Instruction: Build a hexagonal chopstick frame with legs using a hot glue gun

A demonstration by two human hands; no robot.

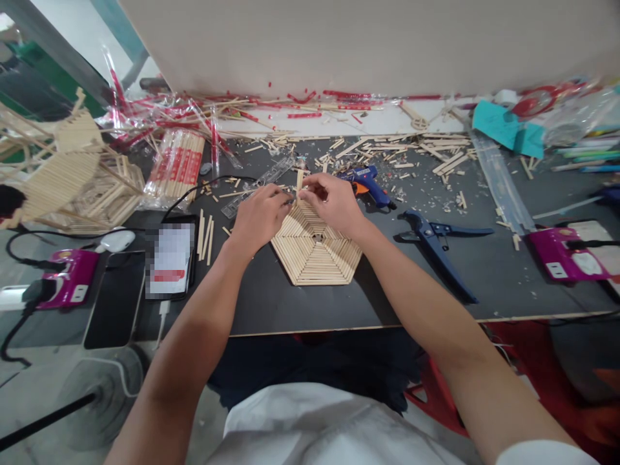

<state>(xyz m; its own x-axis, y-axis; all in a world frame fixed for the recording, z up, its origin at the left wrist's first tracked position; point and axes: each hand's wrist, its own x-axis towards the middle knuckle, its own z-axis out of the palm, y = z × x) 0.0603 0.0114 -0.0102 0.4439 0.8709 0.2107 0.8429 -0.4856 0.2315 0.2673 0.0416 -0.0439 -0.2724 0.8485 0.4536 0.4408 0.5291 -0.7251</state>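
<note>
White shirt fabric (310, 423) is filling the near edge. Beyond, a wooden-stick panel (322, 261) is lying on the table (271, 316); left hand (261, 212) and right hand (333, 203) are curling over its far side, each grip partly closed, contents unclear. A blue glue gun (369, 185) is resting farther right.

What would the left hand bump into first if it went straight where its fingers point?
Probably the little wooden stick at the panel's far edge, then the right hand. The left hand points that way, but I can't tell if they're equally high.
</note>
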